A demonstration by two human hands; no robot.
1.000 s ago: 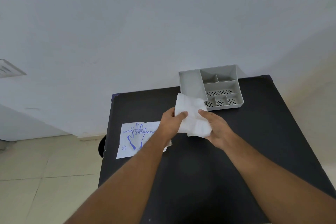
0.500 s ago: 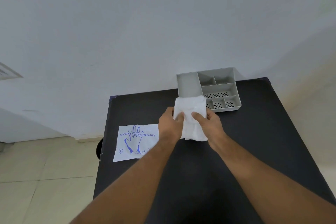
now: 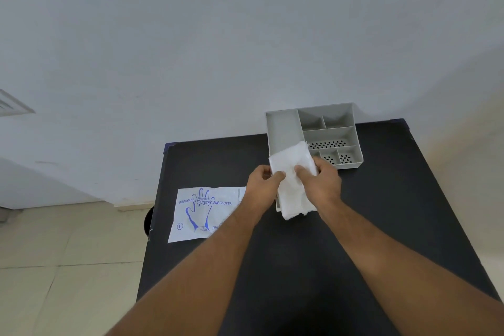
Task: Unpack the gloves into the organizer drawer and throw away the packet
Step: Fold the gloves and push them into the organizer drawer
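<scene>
A white stack of folded gloves (image 3: 293, 177) is held above the black table (image 3: 381, 226) between both hands. My left hand (image 3: 263, 185) pinches its left edge and my right hand (image 3: 321, 185) grips its right side. The stack's far end overlaps the near left corner of the grey organizer drawer (image 3: 283, 125), which has one long left compartment and several smaller ones, some with perforated floors. The flat white packet (image 3: 203, 213) with a blue hand print lies on the table to the left, partly under my left forearm.
The table stands against a white wall. Its left edge drops to a tiled floor. A dark round object (image 3: 148, 222) peeks out by the table's left edge.
Both hands carried the glove stack a little farther away and right, toward the organizer, and turned it more lengthwise. The packet has stayed on the table.
</scene>
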